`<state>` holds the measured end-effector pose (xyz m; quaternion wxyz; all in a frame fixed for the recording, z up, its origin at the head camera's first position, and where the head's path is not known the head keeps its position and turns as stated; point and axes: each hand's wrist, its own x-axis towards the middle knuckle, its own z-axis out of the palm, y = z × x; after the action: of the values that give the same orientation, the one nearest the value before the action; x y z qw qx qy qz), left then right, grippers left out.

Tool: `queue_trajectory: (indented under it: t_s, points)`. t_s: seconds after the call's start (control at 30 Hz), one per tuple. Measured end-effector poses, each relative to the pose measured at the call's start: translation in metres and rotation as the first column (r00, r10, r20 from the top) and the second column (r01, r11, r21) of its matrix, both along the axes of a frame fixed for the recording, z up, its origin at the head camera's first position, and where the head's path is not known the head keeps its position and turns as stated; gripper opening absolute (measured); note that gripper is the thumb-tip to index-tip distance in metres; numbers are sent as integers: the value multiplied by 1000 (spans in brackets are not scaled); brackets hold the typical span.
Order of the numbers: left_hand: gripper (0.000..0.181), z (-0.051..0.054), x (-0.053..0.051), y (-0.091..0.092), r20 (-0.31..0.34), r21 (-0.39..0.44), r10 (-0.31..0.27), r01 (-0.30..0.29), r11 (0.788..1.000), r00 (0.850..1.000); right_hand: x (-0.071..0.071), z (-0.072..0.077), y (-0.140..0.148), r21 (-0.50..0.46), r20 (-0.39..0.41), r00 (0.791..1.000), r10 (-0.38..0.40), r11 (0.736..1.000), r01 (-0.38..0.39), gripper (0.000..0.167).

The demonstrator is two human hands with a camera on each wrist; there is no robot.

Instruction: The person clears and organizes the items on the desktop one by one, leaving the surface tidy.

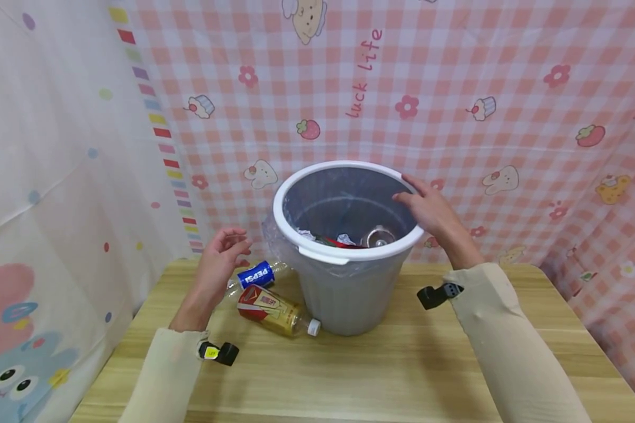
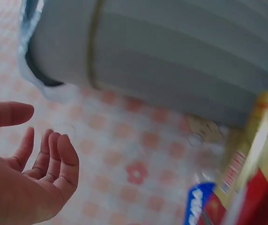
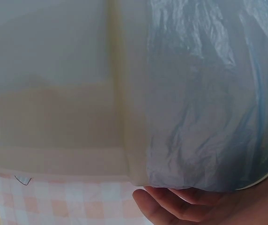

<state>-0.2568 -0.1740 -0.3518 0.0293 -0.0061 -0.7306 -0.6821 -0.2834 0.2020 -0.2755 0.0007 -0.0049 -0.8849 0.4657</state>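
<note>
A grey trash can [image 1: 344,299] with a white rim stands upright on the table, a clear plastic liner [image 3: 195,93] folded down over its outside. At the rim's right side my right hand [image 1: 436,214] grips the edge, thumb over the inside; in the right wrist view several fingers lie against the outside of the liner. My left hand [image 1: 219,261] holds nothing, its fingers loosely bent, left of the can. Just beyond it lies a clear Pepsi bottle [image 1: 256,275]. In front of that, a drink bottle [image 1: 275,311] with red-and-gold label and white cap lies on its side by the can.
Inside the can are crumpled white paper [image 1: 345,239], something red, and a clear plastic cup or bottle [image 1: 379,236]. The wooden table [image 1: 317,376] extends forward and to both sides. A pink checked curtain [image 1: 455,59] hangs close behind; a white one [image 1: 58,176] hangs at left.
</note>
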Motion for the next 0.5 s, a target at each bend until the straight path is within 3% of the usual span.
queue_trajectory:
  t_s: [0.23, 0.5]
  points:
    - [28, -34, 4, -13, 23, -54, 37, -36, 998, 999, 1, 0, 0, 12, 6, 1000, -7, 1000, 7, 65]
    - [35, -66, 5, -25, 57, -151, 86, -76, 986, 995, 0, 1, -1, 13, 2, 1000, -5, 1000, 5, 65]
